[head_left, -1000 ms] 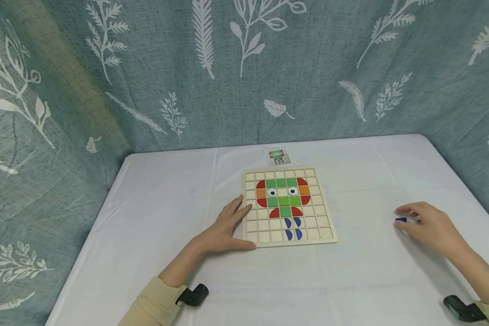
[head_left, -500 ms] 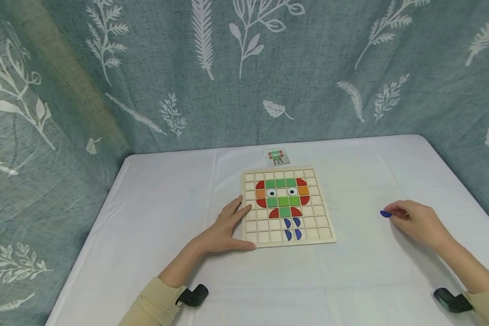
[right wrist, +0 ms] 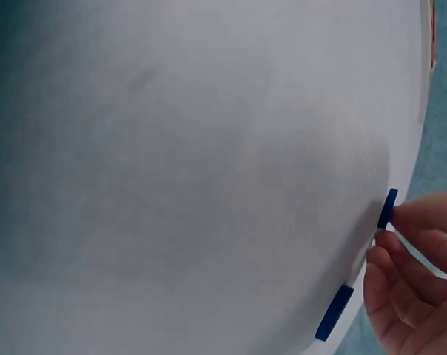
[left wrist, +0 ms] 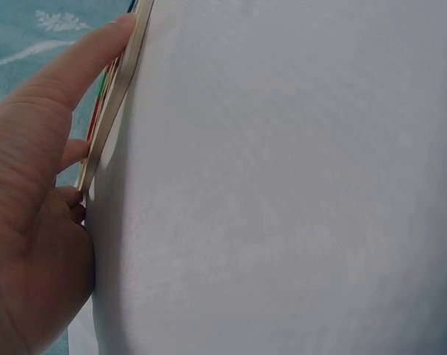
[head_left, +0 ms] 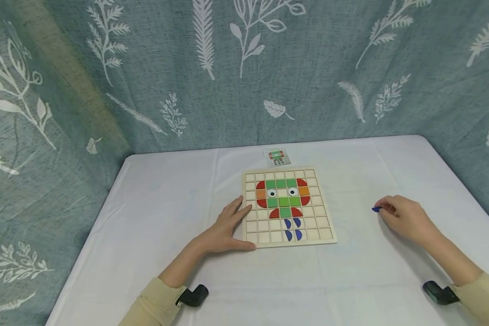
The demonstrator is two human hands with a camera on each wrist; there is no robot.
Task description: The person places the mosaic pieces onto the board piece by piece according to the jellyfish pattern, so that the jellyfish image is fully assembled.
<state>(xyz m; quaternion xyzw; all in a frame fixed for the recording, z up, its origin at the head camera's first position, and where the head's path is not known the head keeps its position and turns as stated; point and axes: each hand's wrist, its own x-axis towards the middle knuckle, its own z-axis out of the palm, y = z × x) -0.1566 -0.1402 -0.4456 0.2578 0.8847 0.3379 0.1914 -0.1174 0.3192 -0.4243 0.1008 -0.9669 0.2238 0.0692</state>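
Observation:
My right hand [head_left: 407, 217] pinches a blue half-round tile [head_left: 376, 209] between thumb and fingers, off to the right of the board. A second blue piece [right wrist: 334, 313] shows by that hand in the right wrist view; the head view hides it. My left hand [head_left: 224, 228] rests with fingers spread at the left edge of the square wooden grid board [head_left: 330, 236], thumb at its front corner. On the board, green, red and orange tiles and two eye tiles [head_left: 292, 192] form a figure. Below them lie several blue half-round tiles [head_left: 299, 234] in two rows.
Behind the board lies a small pattern card [head_left: 277, 157] picturing a similar figure. A white cloth [head_left: 167, 190] covers the table, and a teal curtain with white leaves [head_left: 228, 113] hangs at the back and sides. Each wrist wears a black camera [head_left: 193, 295].
My right hand has moved left and slightly away from me, toward the board, with the blue tile pinched in it. My left hand and the board have stayed in place.

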